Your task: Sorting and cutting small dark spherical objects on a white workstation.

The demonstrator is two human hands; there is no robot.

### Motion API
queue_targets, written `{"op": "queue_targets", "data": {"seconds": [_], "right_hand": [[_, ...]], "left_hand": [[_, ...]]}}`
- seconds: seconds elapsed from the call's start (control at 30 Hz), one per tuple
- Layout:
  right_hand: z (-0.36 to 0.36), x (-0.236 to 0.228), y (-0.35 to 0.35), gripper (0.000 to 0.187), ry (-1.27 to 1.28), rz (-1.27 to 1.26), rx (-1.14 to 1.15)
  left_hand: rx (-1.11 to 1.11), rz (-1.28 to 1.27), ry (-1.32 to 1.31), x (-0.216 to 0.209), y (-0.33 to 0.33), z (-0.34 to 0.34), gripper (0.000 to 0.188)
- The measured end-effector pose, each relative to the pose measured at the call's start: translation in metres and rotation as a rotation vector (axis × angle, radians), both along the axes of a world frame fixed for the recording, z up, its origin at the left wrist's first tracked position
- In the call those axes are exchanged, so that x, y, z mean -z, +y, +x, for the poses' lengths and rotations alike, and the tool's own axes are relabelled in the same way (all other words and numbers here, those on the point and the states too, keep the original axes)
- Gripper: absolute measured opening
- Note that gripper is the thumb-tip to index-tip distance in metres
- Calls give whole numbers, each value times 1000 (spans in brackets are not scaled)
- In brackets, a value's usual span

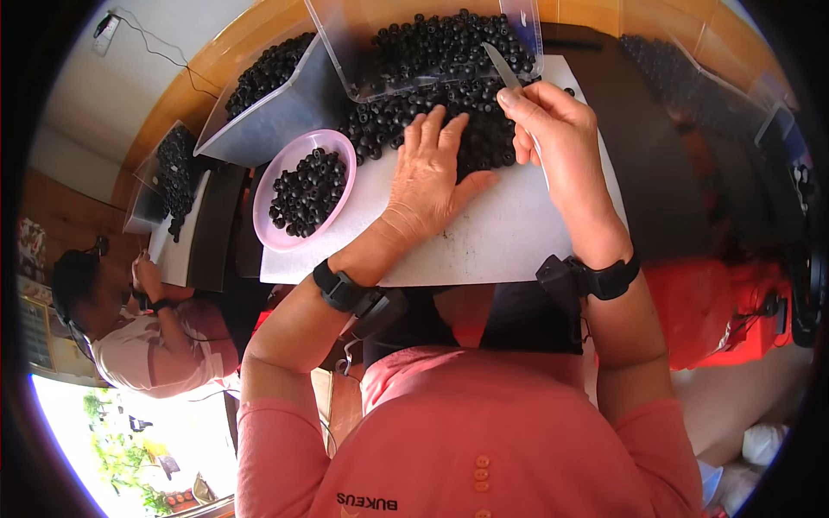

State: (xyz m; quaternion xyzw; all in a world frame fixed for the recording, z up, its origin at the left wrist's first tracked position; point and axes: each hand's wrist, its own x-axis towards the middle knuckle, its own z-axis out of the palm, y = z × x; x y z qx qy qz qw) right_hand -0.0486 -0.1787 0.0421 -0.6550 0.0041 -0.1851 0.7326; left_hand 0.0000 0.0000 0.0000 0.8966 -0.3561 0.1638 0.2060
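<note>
Head view, from where I stand: the left hand rests open-fingered on black round pieces along the white board's far edge, the right hand closed round a knife.

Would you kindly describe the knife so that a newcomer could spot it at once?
Start at the white board and look to its far side, where small round black pieces are heaped. By the heap's right end, the right hand holds the knife. Slim, pale and pointed, it stands out from the dark, round pieces.
</note>
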Motion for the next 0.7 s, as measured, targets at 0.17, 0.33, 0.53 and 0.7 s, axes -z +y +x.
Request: {"op": "queue_targets", "data": {"seconds": [0.17,0.33,0.53,0.7], "right_hand": [[1,-3,-2,28,-27,-2,4],[-2,-2,-1,28,-54,-27,6],[-2,1,3,27,-78,-80,5],[-1,1,3,26,-54,-88,2]], "left_hand": [[131,-83,-112,-16,8,-10,70],[-13,-183,-135,-22,48,-42,43],[-88,-208,-12,-5,76,-46,16],[86,-260,-69,-14,50,-37,15]]}}
